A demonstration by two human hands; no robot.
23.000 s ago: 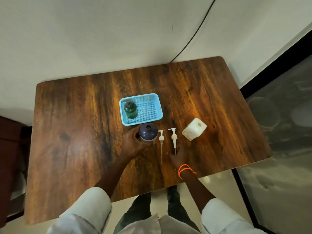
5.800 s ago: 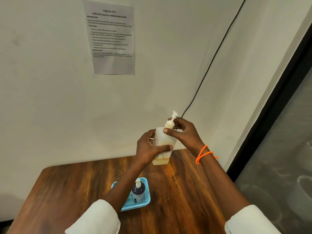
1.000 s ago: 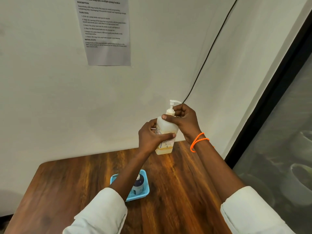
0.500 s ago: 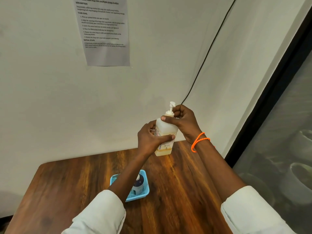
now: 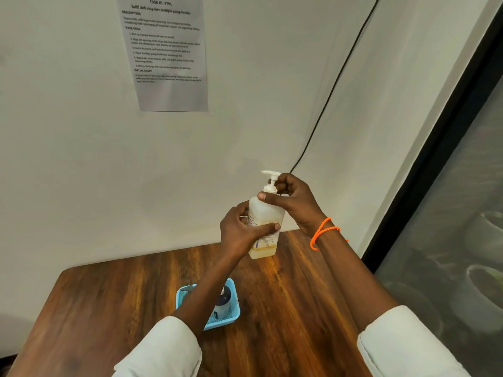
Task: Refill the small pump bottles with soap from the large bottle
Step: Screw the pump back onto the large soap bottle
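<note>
The left hand (image 5: 239,232) is gripping the body of the translucent pump bottle (image 5: 265,227), fingers and thumb curled round it, holding it upright above the wooden table (image 5: 109,308). The right hand (image 5: 292,198) is pinching the white pump head (image 5: 270,180) at the bottle's neck. A dark pump bottle (image 5: 223,304) is standing in the blue basket (image 5: 234,317) on the table below.
</note>
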